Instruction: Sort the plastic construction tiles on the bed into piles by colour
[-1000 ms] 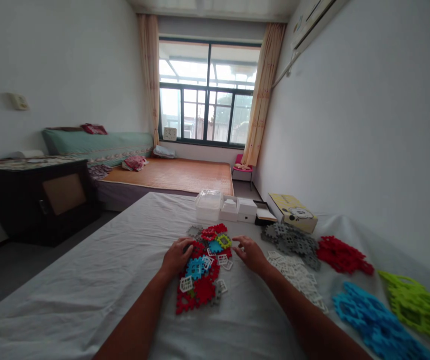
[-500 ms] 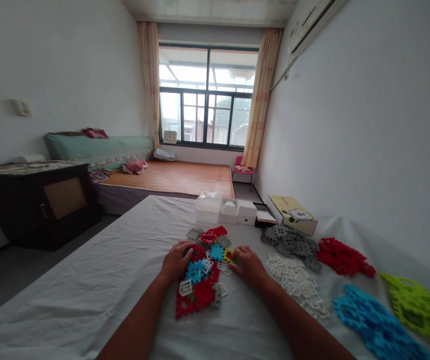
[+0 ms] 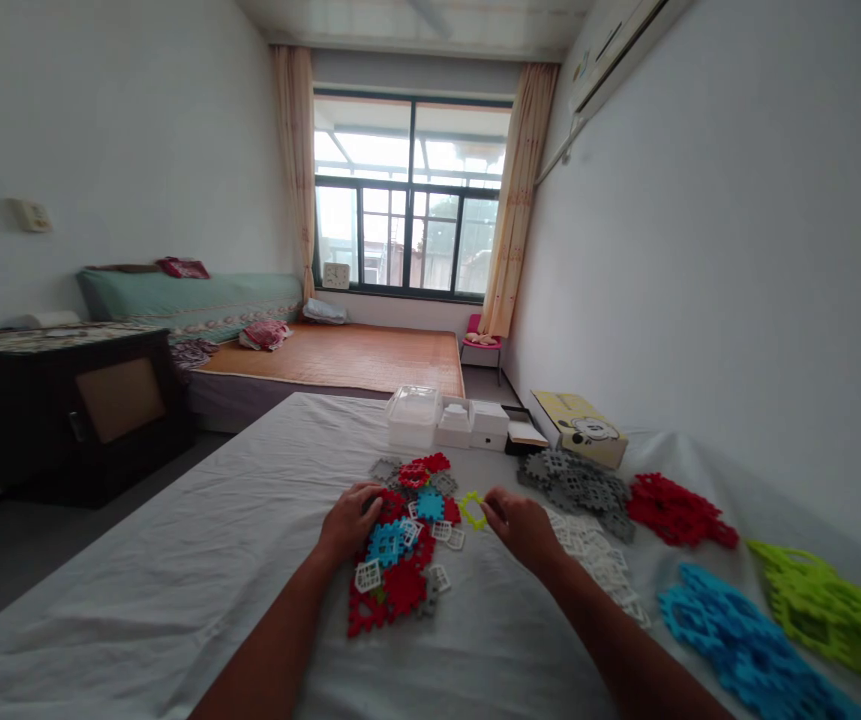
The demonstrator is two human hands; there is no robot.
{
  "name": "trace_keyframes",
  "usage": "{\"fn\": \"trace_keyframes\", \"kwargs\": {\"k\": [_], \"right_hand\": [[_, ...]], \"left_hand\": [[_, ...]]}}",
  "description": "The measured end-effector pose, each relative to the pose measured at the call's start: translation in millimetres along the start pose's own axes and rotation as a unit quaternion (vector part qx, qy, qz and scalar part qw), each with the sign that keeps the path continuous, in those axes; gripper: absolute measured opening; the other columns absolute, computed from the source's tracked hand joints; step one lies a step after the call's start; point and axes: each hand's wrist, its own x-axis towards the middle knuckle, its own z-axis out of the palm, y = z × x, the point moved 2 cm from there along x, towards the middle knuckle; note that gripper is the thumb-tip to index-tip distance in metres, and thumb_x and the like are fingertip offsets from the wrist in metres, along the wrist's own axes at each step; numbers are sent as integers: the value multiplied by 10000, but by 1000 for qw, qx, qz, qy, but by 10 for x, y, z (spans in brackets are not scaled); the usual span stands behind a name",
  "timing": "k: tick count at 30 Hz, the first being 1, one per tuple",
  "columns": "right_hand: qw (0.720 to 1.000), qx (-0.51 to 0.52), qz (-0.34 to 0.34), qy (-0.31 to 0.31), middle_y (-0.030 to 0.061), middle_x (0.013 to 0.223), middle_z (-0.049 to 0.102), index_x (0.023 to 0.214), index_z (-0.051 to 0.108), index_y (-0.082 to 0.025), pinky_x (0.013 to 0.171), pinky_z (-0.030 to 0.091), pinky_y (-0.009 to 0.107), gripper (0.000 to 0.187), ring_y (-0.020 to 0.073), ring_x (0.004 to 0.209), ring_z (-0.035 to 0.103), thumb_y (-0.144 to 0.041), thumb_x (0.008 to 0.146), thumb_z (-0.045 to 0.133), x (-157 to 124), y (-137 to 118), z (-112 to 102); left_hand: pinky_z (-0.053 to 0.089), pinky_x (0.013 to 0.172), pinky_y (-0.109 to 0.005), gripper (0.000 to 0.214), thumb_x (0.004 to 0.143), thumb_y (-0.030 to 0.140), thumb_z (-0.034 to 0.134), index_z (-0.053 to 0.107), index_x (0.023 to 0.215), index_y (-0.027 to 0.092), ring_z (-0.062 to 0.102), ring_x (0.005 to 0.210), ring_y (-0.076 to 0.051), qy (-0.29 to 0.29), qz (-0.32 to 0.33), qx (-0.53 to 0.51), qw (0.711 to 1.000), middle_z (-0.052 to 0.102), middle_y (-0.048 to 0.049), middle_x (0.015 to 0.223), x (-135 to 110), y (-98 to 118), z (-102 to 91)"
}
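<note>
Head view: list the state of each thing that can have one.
Lime-green frame piece, held
Right hand, pinching it
Mixed pile, jumbled
Left hand, at the mixed pile's edge
Black box, open
Clear plastic box, lid unclear
Curtains, parted
Cabinet door, shut

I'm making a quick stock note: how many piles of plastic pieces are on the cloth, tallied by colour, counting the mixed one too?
Grey pile: 1
Red pile: 1
White pile: 1
Blue pile: 1
Lime green pile: 1
Mixed-colour pile: 1
Total: 6
</note>
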Motion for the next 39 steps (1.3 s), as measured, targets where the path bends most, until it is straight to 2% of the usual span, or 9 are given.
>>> {"fn": "trace_keyframes", "kwargs": {"k": [3,10,13,19,23,28,33,36,39], "right_hand": [[1000,5,-4,-28,11,708,663,821,594,-250,542,298,224,242,137,608,580,-418,858,424,-114,-21,-50],[996,62,-37,-58,7,772,685,830,627,-266,597,349,226,187,155,701,612,-380,831,479,-223,-71,49],[995,99,-5,-26,9,728,679,825,633,-248,596,367,228,214,149,654,604,-394,821,477,-168,136,-38],[987,127,91,42,14,688,667,789,618,-210,587,391,246,266,157,615,598,-416,806,451,-131,804,-267],[987,106,120,16,12,689,668,773,615,-213,589,393,249,239,160,625,607,-392,796,458,-171,1006,-223],[993,35,110,-27,32,765,669,774,634,-215,673,405,258,207,167,729,614,-353,795,481,-203,1047,-140],[994,15,101,30,70,962,624,923,624,-202,729,428,276,260,167,778,607,-360,829,441,-182,790,-137],[996,84,18,17,74,1011,616,996,611,-209,792,438,289,290,167,824,597,-358,863,401,-184,313,-59],[988,106,-107,-39,53,1211,550,1200,510,-275,921,388,327,376,197,1099,495,-412,856,442,-249,-233,76]], "left_hand": [[404,938,-328,297,812,348,449,651,992,225,550,1034,-191,-1,-4,-7,1000,630,-46,1090,15,-14,5],[415,929,-333,318,813,373,437,652,992,220,556,1027,-194,-9,1,-6,1000,630,-47,1092,29,-44,5],[416,929,-325,321,820,368,429,650,996,216,557,1025,-189,-7,8,-2,1000,630,-48,1088,24,-42,-1],[421,921,-317,323,823,371,427,650,994,213,561,1021,-188,-8,9,1,1000,630,-48,1089,30,-49,2],[418,925,-318,329,825,375,423,648,999,209,559,1024,-190,-8,12,1,1000,628,-53,1092,34,-50,4],[416,925,-318,335,824,376,418,649,1000,208,558,1027,-193,-7,8,3,1000,626,-54,1094,27,-44,6],[406,936,-318,329,823,364,423,648,1002,202,549,1036,-188,-9,2,-1,1000,626,-55,1096,30,-37,11],[405,938,-323,313,816,362,437,649,993,216,549,1034,-188,-10,-3,-7,1000,627,-45,1095,31,-34,10],[406,935,-323,312,819,368,435,646,995,221,547,1033,-188,-9,1,-7,1000,625,-43,1093,27,-33,8]]}}
